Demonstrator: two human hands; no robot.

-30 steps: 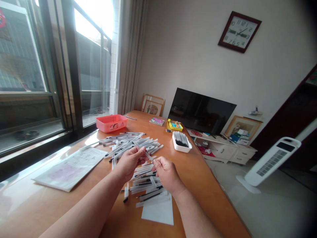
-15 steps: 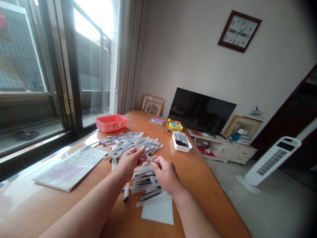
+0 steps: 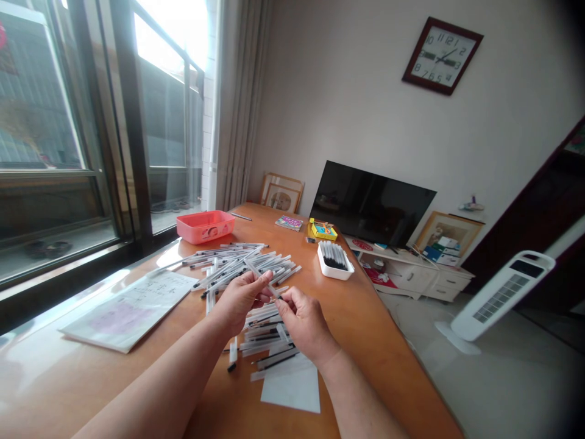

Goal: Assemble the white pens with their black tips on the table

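Over the wooden table, my left hand pinches a thin clear pen tube that slants up to the left. My right hand is closed on the tube's lower end, fingertips almost touching the left hand; what it holds there is too small to name. Below the hands lies a pile of white and black pens on a white sheet. A larger spread of pens lies just beyond the hands.
A pink plastic tray stands at the back left, a white tray of black-tipped pens at the back right. A printed paper lies left. Small boxes sit at the far end. The table's right edge drops to the floor by a white fan.
My right hand has moved a little left and up, closing against the left hand's fingertips along the tube. The left hand has barely moved.
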